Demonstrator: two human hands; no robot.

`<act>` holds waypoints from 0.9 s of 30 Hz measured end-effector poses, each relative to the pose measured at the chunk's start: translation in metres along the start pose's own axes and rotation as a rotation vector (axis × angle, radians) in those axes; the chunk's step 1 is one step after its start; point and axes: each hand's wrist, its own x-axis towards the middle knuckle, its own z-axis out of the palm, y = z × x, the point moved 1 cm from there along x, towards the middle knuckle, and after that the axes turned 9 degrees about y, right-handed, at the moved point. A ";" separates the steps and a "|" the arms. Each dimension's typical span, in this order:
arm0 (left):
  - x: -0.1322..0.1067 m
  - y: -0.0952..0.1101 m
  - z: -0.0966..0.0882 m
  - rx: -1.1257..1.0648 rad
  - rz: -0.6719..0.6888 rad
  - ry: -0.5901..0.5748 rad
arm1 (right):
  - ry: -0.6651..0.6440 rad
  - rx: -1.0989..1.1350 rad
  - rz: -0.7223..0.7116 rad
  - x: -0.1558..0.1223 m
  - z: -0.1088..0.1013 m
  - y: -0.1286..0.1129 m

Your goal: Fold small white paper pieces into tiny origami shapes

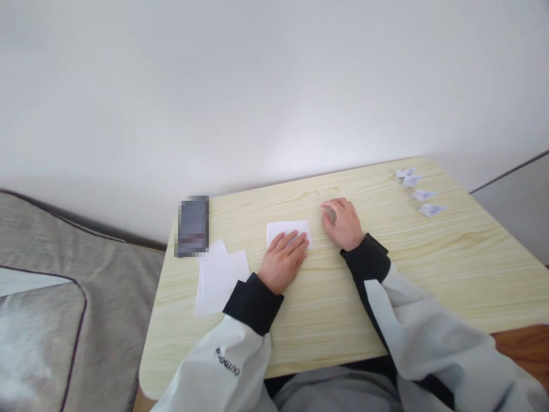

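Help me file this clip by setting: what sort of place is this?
Probably a room in a home: a pale wood-grain table by a plain white wall, with what looks like a fabric-covered sofa or bed to the person's left.

This looks like a room in a home: beyond the left edge of the small wood-grain counter (334,320) spreads soft grey upholstery (115,303) with dark piping, a bed or sofa, I cannot tell which. A plain white wall (274,97) runs along the far edge; brown wood-look flooring (521,350) shows below the near right corner.
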 end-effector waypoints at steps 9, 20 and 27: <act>0.017 -0.020 -0.002 -0.012 -0.324 0.176 | -0.152 -0.007 -0.063 0.005 0.000 -0.018; 0.022 -0.043 -0.004 -0.098 -0.544 0.177 | -0.253 0.093 -0.129 0.016 0.006 -0.024; 0.020 -0.048 -0.005 -0.378 -0.697 0.168 | -0.262 0.366 -0.148 0.016 0.006 -0.022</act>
